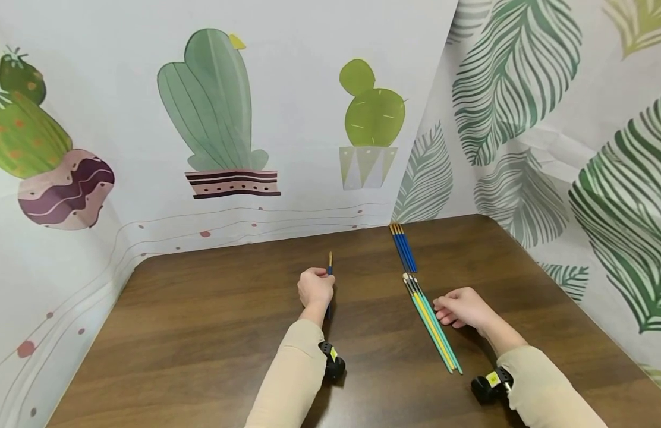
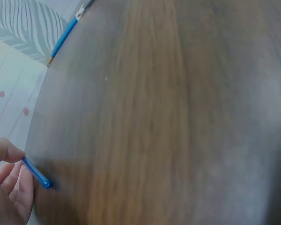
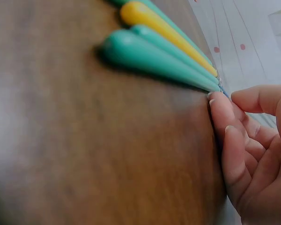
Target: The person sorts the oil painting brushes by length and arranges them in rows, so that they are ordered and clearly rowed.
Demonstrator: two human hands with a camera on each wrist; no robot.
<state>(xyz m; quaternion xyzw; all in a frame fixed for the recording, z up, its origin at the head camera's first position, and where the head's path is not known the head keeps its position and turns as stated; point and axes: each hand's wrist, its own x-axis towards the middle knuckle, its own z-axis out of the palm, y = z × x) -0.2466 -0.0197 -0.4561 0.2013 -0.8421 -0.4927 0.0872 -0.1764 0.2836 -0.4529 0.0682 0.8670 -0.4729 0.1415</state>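
My left hand (image 1: pixel 315 286) pinches a blue paintbrush (image 1: pixel 330 271) near the middle of the table. Its tan bristles point toward the wall, and the blue handle end (image 2: pixel 40 177) sticks out past my fingers in the left wrist view. A row of turquoise and yellow paintbrushes (image 1: pixel 433 324) lies to the right, pale bristles facing away from me. Just right of that row is my right hand (image 1: pixel 464 308), with loosely bent fingers and nothing held. In the right wrist view its fingertips are close to the turquoise handles (image 3: pixel 154 63); whether they touch cannot be told.
Several blue paintbrushes (image 1: pixel 405 248) lie side by side at the table's back edge, beyond the turquoise and yellow ones. The brown wooden table (image 1: pixel 202 333) meets a wall covering (image 1: pixel 304 119) printed with cacti and leaves.
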